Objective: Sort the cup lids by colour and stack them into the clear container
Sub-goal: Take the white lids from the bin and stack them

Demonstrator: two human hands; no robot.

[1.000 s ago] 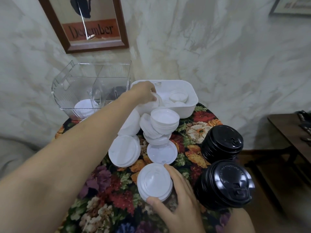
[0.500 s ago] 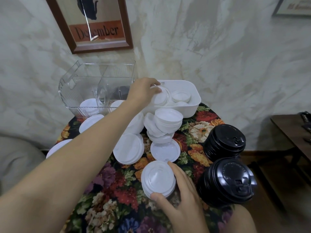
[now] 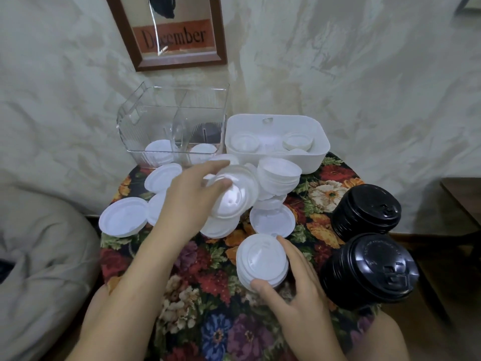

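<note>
Since the white lid (image 3: 235, 198) is thin moulded plastic, it likely weighs almost nothing, flexes across the dome and slips on smooth skin; the rim is judged the best hold. Left hand (image 3: 191, 204) pinches it at the rim, thumb on its face, lid tilted. Right hand (image 3: 296, 290) curls round a short white lid stack (image 3: 261, 261), near and below that pinch. Lid: matte white, round, raised rim, small sip hole. Clear container (image 3: 135, 118) stands beyond the pinch; black lid stacks (image 3: 367, 208) are to the right of both grips.
</note>
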